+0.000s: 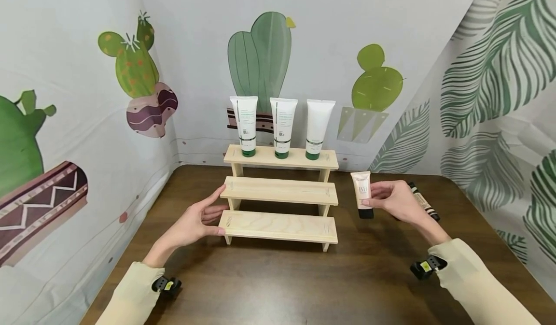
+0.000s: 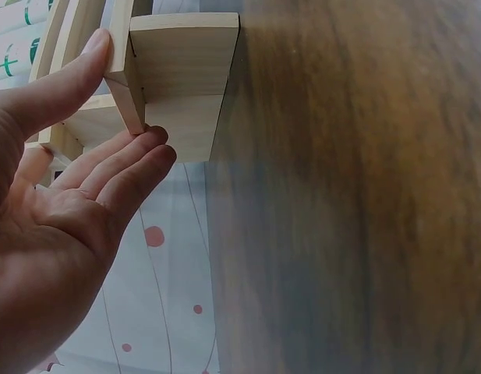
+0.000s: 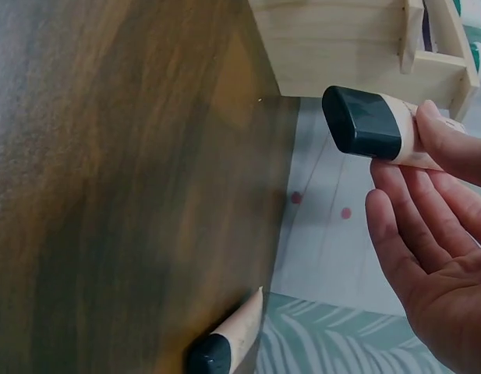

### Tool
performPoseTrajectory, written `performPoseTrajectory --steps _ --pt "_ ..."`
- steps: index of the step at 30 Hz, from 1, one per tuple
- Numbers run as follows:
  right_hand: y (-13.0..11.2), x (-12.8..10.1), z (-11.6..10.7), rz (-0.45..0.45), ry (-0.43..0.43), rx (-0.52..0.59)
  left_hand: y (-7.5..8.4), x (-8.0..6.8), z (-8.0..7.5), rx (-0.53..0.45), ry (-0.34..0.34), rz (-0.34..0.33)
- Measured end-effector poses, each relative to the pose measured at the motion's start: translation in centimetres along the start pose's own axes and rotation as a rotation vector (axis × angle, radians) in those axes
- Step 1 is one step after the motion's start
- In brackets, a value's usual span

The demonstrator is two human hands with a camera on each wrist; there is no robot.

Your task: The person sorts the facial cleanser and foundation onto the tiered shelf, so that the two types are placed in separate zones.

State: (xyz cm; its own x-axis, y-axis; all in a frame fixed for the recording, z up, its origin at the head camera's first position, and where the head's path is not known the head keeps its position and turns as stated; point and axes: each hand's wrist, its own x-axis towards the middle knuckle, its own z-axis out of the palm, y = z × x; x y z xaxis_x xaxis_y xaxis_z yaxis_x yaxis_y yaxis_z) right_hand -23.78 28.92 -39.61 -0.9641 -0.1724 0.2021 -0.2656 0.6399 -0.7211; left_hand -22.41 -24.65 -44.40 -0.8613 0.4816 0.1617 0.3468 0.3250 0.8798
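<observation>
A pale wooden three-step shelf (image 1: pixel 278 226) stands on the dark wooden table (image 1: pixel 278 286). My left hand (image 1: pixel 219 209) rests against the shelf's left end with straight fingers; in the left wrist view the thumb (image 2: pixel 84 66) lies on the end of a step (image 2: pixel 182 70) and the fingertips (image 2: pixel 146 148) touch below it. To the right of the shelf, my right hand (image 1: pixel 375 194) pinches a beige tube with a black cap (image 1: pixel 363 192), held upright, cap down, just above the table. The right wrist view shows the same tube (image 3: pixel 373 125) between thumb and fingers.
Three white tubes with green caps (image 1: pixel 282 127) stand on the top step. A second beige tube with a black cap (image 1: pixel 423 202) lies on the table behind my right hand. Printed cactus and leaf cloth walls close in the table on three sides.
</observation>
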Motion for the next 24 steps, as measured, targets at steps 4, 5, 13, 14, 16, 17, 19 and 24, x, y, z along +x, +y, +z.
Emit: performPoseTrajectory --steps 4,5,13,14,16,17,19,24 --pt "-0.8 -0.1 -0.1 -0.022 0.035 0.006 0.0 0.0 -0.1 -0.001 -0.001 -0.006" --pt "-1.1 -0.1 -0.1 -0.028 0.042 0.006 0.0 0.0 -0.1 -0.003 -0.002 -0.007" --pt "-4.1 0.3 -0.2 -0.075 0.052 0.025 0.0 0.0 -0.1 -0.006 -0.005 0.000" --pt "-4.5 0.4 -0.1 -0.080 0.049 0.030 0.0 0.0 -0.1 -0.005 -0.005 -0.001" --pt "-5.3 0.7 0.2 -0.096 0.051 0.040 0.0 0.0 -0.2 -0.005 -0.005 -0.003" --pt "-5.7 0.8 0.3 -0.105 0.052 0.043 0.0 0.0 -0.2 -0.006 -0.004 -0.004" --pt "-6.6 1.1 0.8 -0.125 0.052 0.053 0.0 0.0 -0.2 -0.006 -0.002 -0.004" --pt "-8.3 1.8 2.1 -0.170 0.033 0.078 0.0 0.0 -0.1 -0.021 -0.007 0.003"
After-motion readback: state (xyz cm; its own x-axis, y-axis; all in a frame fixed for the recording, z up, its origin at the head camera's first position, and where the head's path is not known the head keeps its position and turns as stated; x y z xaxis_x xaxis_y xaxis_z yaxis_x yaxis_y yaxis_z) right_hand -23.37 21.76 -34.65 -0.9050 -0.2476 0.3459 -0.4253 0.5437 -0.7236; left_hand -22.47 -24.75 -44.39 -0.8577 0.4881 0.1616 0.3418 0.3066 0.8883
